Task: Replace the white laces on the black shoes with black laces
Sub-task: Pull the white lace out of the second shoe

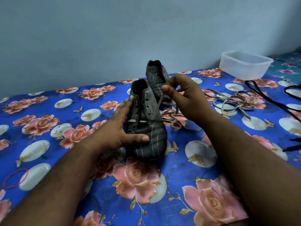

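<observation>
Nearest, at seven o'clock on the floral worktop (179, 173), lies a red rubber band (15, 178). At the centre stands the near shoe (146, 128); the left hand (120, 126) steadies it with its grip spread, fingers flat along the side and thumb across the toe. At one o'clock from the shoe, the right hand (184, 95) has its grip pinching the white lace (156, 108), which runs only through the lowest eyelets. A sharp tug could, I judge, tip the shoe or snag the lace there. Further back stands the far shoe (156, 75), unlaced. At three o'clock lies a loose white lace (234, 100), with the black laces (267, 97) beyond and a plastic tub (244, 66) at two o'clock.
</observation>
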A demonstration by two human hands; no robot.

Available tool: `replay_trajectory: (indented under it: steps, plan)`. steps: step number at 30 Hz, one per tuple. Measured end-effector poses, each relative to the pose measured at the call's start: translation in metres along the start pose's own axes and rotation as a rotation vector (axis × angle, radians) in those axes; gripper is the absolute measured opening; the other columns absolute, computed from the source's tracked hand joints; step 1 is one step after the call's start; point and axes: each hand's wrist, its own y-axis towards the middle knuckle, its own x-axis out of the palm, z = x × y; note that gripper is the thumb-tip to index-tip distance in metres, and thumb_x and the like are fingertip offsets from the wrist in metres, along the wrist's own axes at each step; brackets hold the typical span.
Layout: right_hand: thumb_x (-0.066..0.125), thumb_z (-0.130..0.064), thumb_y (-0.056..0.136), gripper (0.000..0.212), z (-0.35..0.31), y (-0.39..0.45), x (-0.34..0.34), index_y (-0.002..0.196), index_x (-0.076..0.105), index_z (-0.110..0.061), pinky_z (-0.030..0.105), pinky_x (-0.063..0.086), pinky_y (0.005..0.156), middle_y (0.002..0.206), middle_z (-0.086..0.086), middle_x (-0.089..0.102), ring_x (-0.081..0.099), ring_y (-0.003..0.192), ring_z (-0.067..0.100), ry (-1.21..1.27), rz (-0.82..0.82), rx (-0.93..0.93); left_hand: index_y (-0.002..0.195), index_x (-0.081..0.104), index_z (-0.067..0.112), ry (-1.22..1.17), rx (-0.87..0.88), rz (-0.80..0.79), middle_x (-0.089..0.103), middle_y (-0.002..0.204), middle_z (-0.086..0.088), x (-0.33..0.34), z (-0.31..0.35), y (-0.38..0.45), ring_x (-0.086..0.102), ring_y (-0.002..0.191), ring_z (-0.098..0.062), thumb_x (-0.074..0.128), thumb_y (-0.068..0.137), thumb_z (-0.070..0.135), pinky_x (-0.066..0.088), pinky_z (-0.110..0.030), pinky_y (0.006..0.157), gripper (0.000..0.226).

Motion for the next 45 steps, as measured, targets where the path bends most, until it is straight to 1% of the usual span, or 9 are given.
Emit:
replay_trajectory:
  steps: [4,11,15,21,27,30,35,40,45]
  plan:
    - [0.06,-0.051,0.091,0.036,0.005,-0.001,0.0,0.092,0.066,-0.016,0.016,0.034,0.082,0.089,-0.015,0.057,0.049,0.091,-0.001,-0.101,-0.115,-0.036,0.159,-0.002,0.045,0.001,0.006,0.001,0.005,0.154,0.031,0.0,-0.001,0.0,-0.001,0.148,0.009,0.073,0.043,0.077,0.009,-0.024,0.121,0.142]
    - [0.08,-0.053,0.076,0.022,-0.002,-0.007,0.006,0.086,0.068,-0.038,0.027,0.042,0.093,0.098,-0.006,0.065,0.053,0.106,0.018,-0.066,-0.396,-0.185,0.159,-0.001,0.045,-0.011,0.014,0.004,0.002,0.162,0.028,0.001,-0.002,0.001,0.0,0.151,0.006,0.075,0.044,0.075,0.012,-0.03,0.125,0.141]
    - [0.078,-0.036,0.086,0.016,-0.006,-0.007,0.007,0.081,0.063,-0.032,0.029,0.043,0.085,0.086,-0.002,0.065,0.057,0.09,0.018,-0.017,-0.351,-0.217,0.159,-0.001,0.045,-0.018,0.023,0.004,0.004,0.157,0.031,0.002,-0.003,0.002,0.0,0.15,0.008,0.075,0.044,0.075,0.012,-0.027,0.124,0.141]
    - [0.068,-0.023,0.097,0.018,-0.008,-0.004,-0.005,0.09,0.062,-0.007,0.029,0.046,0.063,0.081,0.015,0.06,0.053,0.068,0.024,0.232,-0.038,0.107,0.158,-0.001,0.05,-0.034,0.013,-0.002,0.003,0.164,0.027,0.001,-0.006,0.002,-0.001,0.15,0.009,0.073,0.033,0.091,0.011,-0.027,0.123,0.151]
    - [0.071,-0.053,0.083,0.034,-0.005,-0.008,0.003,0.101,0.07,-0.023,0.028,0.044,0.095,0.105,-0.003,0.061,0.055,0.107,0.016,-0.011,-0.327,-0.084,0.159,0.0,0.046,-0.029,0.02,0.004,0.002,0.163,0.027,0.002,-0.004,0.002,-0.002,0.15,0.008,0.076,0.044,0.075,0.012,-0.033,0.127,0.14]
    - [0.073,-0.057,0.081,0.025,-0.005,-0.009,0.01,0.092,0.069,-0.035,0.038,0.045,0.095,0.099,-0.006,0.062,0.054,0.104,0.02,-0.086,-0.439,-0.146,0.159,-0.001,0.046,-0.024,0.018,0.007,0.001,0.166,0.024,0.002,-0.004,0.002,-0.002,0.151,0.007,0.076,0.044,0.074,0.013,-0.036,0.127,0.141]
    - [0.073,-0.033,0.09,0.012,-0.01,-0.008,0.01,0.085,0.064,-0.028,0.032,0.046,0.086,0.087,-0.002,0.063,0.058,0.089,0.016,-0.033,-0.365,-0.2,0.159,0.001,0.046,-0.043,0.026,0.009,0.004,0.164,0.024,0.002,-0.008,0.004,0.002,0.152,0.005,0.075,0.036,0.087,0.015,-0.037,0.127,0.15]
    - [0.063,-0.019,0.098,0.014,-0.015,-0.006,-0.005,0.092,0.059,-0.008,0.039,0.037,0.06,0.079,0.015,0.052,0.045,0.071,0.024,0.406,-0.069,0.127,0.158,0.0,0.048,-0.035,0.018,0.005,0.004,0.164,0.027,0.002,-0.007,0.002,0.003,0.152,0.005,0.077,0.038,0.083,0.013,-0.031,0.126,0.147]
    - [0.064,-0.035,0.096,0.018,-0.01,-0.006,0.0,0.101,0.064,-0.018,0.018,0.043,0.082,0.097,-0.003,0.062,0.055,0.088,0.005,0.148,-0.183,0.049,0.159,0.0,0.047,-0.018,0.019,0.011,0.004,0.165,0.025,0.002,-0.005,0.002,0.001,0.151,0.005,0.075,0.044,0.076,0.012,-0.026,0.123,0.141]
